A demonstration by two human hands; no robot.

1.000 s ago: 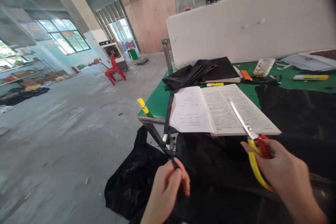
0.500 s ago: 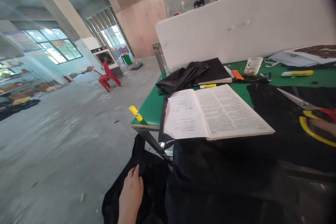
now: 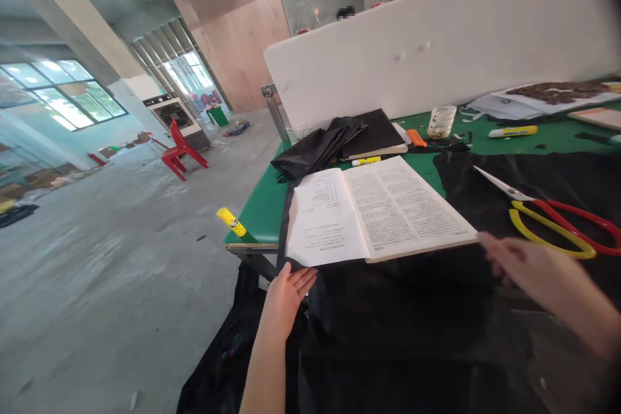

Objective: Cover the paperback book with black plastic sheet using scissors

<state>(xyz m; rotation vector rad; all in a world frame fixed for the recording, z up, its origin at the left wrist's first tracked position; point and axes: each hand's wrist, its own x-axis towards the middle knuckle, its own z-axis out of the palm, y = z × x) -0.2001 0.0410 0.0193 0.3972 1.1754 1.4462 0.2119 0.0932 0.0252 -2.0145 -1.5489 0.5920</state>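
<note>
A thick book [image 3: 407, 207] lies spread at the table's near edge, with printed pages and a black cover showing along its left and lower edges. My left hand [image 3: 288, 291] is at the lower left corner, its thumb and stretched fingers touching the black cover's edge. At the lower right corner of the pages is my right hand [image 3: 533, 268], smeared by motion; whether its fingers grip anything is unclear. Scissors [image 3: 533, 204] with one yellow and one red handle rest on black cloth [image 3: 466, 174], just beyond my right hand.
A yellow glue stick [image 3: 231, 222] stands on the green table's [image 3: 259, 220] left corner. Behind the book are a black-covered book [image 3: 383, 132], crumpled black sheets [image 3: 310, 149], an orange cap-like piece [image 3: 416, 138] and a plastic cup [image 3: 441, 122]. A white panel [image 3: 412, 45] borders the back.
My left hand has risen from the black cloth at my lap to the book's lower left corner. My right hand has let go of the scissors and moved left to the book. The view has turned right.
</note>
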